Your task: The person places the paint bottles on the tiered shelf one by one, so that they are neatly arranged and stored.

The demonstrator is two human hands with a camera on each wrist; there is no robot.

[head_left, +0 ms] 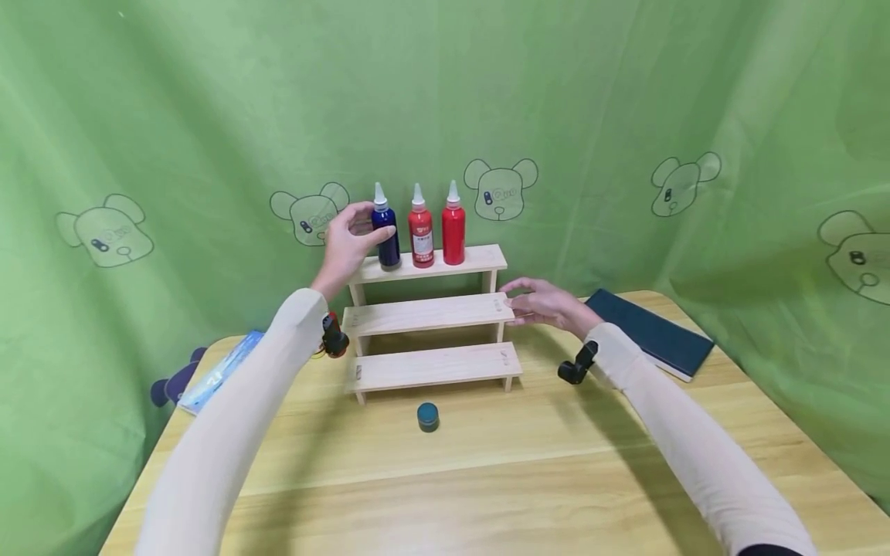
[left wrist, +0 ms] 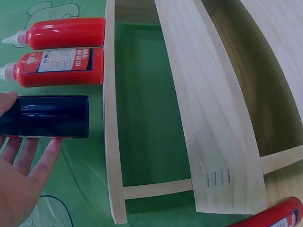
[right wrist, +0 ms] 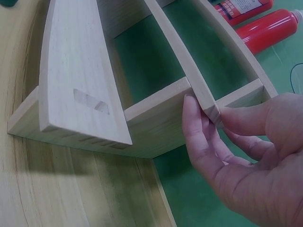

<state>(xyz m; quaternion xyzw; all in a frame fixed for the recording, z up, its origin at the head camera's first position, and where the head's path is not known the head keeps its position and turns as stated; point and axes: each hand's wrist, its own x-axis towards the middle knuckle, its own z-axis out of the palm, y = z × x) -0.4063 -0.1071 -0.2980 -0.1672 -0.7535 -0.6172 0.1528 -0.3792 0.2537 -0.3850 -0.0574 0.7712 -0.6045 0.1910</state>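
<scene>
The left hand (head_left: 349, 241) has its grip clamped on the blue bottle (head_left: 388, 245), held upright at the left end of the top tier (head_left: 480, 259) of a three-tier wooden rack (head_left: 436, 367). The head view shows the bottle's white nozzle but leaves base contact unclear; the left wrist view cuts off the nozzle and shows a gap between base and tier. The labelled red bottle (head_left: 422, 243) and the plain red bottle (head_left: 454, 234) stand on the top tier to its right. The right hand (head_left: 545, 303) has its grip pinched on the right end of the middle tier (head_left: 431, 312); the right wrist view shows thumb and fingers on opposite faces. Only the left wrist view clearly shows another red bottle (left wrist: 279, 216), partly in frame, beside the rack. The head view shows a whole blue-green jar (head_left: 428, 417) on the worktop (head_left: 501, 486), in front of the rack.
</scene>
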